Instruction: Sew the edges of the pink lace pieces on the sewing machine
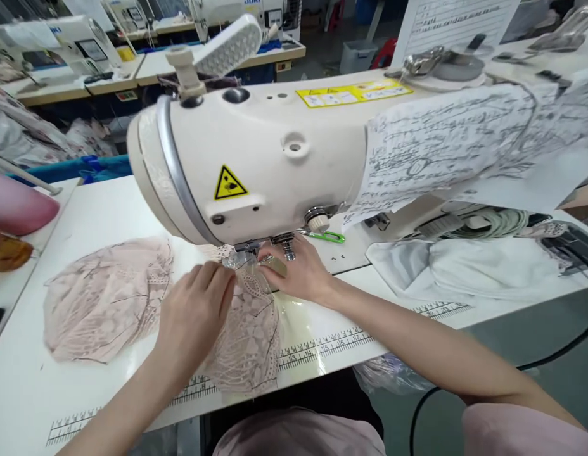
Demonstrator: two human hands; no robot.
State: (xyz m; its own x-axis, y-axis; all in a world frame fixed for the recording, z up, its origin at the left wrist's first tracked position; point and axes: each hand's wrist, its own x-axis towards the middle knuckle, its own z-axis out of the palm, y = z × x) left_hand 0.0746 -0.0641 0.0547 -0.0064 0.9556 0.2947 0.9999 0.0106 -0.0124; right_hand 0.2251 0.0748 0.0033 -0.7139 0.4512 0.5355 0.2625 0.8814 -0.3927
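A white sewing machine [275, 158] stands over the work, its presser foot partly covered by a clear guard. Under it runs a piece of pale pink lace fabric [249, 339], which hangs toward the table's front edge. My left hand [199, 304] is closed, its fingertips pinching the lace's left edge just in front of the foot. To the right of the foot, my right hand [298, 269] has its thumb and fingers bent in on the lace; the machine hides part of the fingers. Another pink lace piece [106, 297], gathered and rounded, lies left of my left hand.
A printed ruler strip [341, 342] runs along the table's front. Right of the machine lie folded white cloth [469, 266] and coiled cord [493, 221]. A green tool [332, 237] rests behind my right hand. A pink thread cone [21, 202] is at far left; handwritten paper [431, 139] covers the machine arm.
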